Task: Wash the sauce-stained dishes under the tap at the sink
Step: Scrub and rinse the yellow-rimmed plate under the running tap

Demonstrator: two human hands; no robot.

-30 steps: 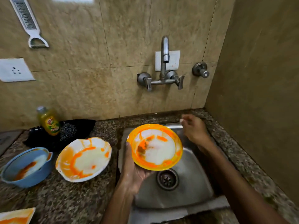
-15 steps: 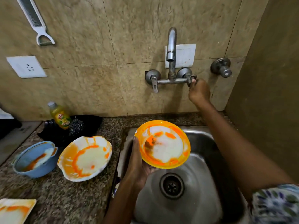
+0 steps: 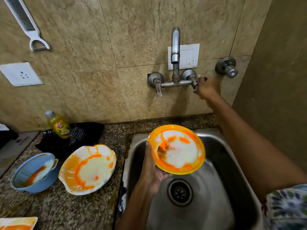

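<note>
Beige marbled tiles [image 3: 86,47] cover the back wall, with a plainer brown wall [image 3: 282,72] meeting them at the right corner. A white socket [image 3: 20,74] sits on the left, and a white switch plate [image 3: 189,55] sits near the middle. A white grater [image 3: 25,22] hangs upper left. Below runs a speckled granite counter [image 3: 58,209]. Soft glare lights the tiles.

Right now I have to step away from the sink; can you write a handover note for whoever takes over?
Left hand holds the yellow bowl over the sink. Right hand grips the right tap handle; no water visible yet.
Waiting on the counter: white bowl, blue bowl, a plate at the corner.
Done: nothing is washed. Left: rinse all four; soap bottle and scrubber stand behind.
</note>
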